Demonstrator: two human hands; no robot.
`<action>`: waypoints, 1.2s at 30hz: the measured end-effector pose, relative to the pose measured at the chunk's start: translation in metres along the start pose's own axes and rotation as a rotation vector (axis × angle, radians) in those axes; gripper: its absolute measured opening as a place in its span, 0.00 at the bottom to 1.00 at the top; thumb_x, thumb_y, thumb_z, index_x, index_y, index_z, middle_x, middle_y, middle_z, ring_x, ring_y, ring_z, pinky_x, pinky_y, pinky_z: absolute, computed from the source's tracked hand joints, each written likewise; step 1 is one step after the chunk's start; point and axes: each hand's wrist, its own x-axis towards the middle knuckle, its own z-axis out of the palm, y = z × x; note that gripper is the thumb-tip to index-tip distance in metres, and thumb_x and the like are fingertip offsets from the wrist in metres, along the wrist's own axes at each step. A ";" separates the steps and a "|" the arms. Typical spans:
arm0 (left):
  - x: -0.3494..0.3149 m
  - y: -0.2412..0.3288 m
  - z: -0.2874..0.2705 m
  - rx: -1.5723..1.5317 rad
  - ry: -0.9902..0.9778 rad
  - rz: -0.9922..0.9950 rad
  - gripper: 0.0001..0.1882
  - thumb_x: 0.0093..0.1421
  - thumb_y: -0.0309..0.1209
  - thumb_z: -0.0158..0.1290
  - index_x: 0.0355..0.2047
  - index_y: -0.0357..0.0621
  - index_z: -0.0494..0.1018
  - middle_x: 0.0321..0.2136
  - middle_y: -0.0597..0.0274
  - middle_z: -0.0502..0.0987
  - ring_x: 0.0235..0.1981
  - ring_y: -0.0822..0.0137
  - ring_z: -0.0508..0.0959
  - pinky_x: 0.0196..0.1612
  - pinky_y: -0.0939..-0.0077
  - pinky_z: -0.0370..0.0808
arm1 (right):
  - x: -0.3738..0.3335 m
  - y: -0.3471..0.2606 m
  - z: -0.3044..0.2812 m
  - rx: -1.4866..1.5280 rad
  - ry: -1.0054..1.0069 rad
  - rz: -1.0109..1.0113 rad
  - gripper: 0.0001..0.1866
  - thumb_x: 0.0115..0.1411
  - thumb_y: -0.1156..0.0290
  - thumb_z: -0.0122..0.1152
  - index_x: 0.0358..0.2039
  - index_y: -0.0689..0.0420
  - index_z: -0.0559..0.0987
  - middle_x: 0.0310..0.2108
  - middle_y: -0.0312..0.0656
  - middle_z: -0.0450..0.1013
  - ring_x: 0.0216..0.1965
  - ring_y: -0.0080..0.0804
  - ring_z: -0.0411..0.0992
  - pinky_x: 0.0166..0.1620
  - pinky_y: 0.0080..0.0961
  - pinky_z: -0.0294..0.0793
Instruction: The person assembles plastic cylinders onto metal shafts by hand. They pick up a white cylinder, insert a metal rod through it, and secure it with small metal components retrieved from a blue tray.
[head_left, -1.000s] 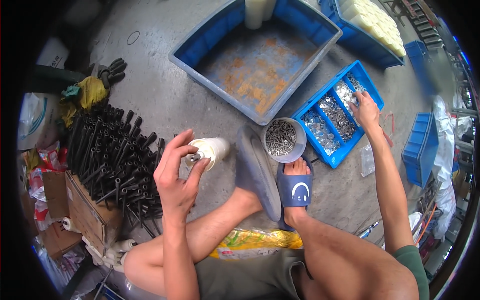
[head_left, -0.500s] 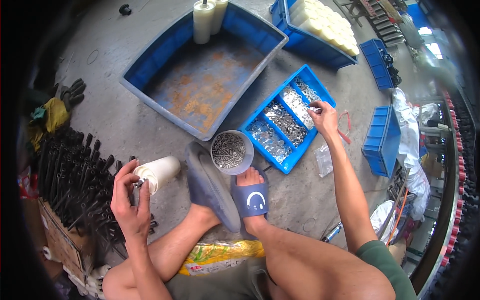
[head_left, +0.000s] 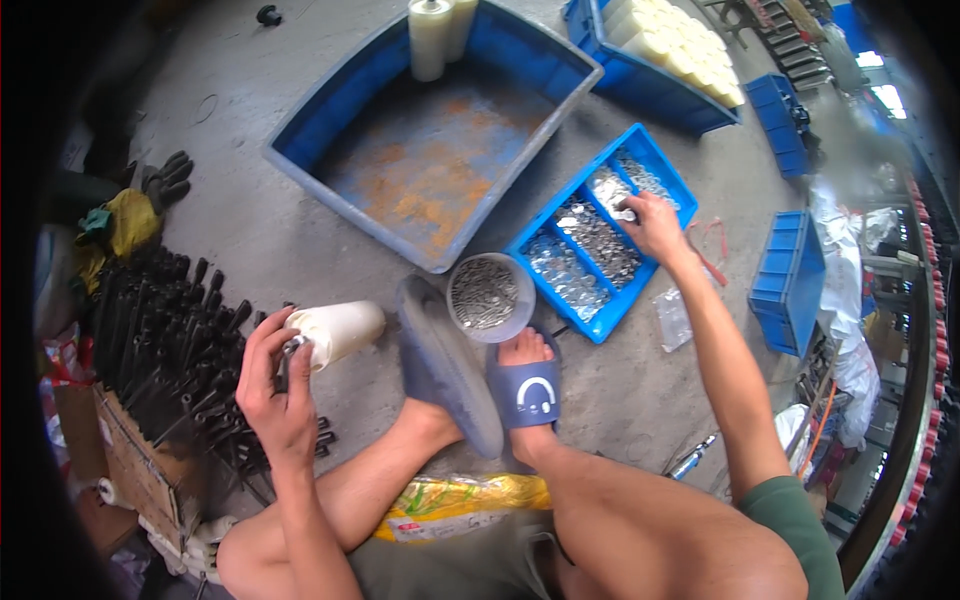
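Note:
My left hand (head_left: 277, 385) is closed round the near end of a white plastic roller (head_left: 345, 332), which lies tilted above the floor. A small metal shaft end (head_left: 296, 345) shows between thumb and fingers at the roller's mouth. Over at the right, my right hand (head_left: 655, 228) reaches into a blue divided tray (head_left: 597, 328) with its fingers pinched together at the compartment of bright washers (head_left: 608, 187). Whatever lies between those fingertips is too small to make out. Other compartments hold small metal rings and clips. A round tub of metal pins (head_left: 484, 292) stands beside the tray.
A large blue bin (head_left: 440, 262) holds two white rollers at its far end. Behind it stands a blue crate of white rollers (head_left: 680, 50). Black rods (head_left: 170, 340) are heaped at the left. Another blue crate (head_left: 785, 285) and a pen-like tool (head_left: 692, 457) are at the right.
The whole view has shifted, so things sit farther right. My right hand has moved slightly inward over the washer compartment, its fingertips lower among the washers. My left hand keeps hold of the roller.

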 end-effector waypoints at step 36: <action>-0.003 0.024 0.052 -0.237 -0.031 0.114 0.19 0.52 0.17 0.64 0.47 0.35 0.80 0.53 0.48 0.81 0.50 0.47 0.84 0.51 0.61 0.83 | -0.017 -0.363 -0.114 0.386 -0.061 -0.771 0.12 0.55 0.73 0.73 0.40 0.55 0.83 0.29 0.42 0.73 0.33 0.46 0.77 0.35 0.40 0.78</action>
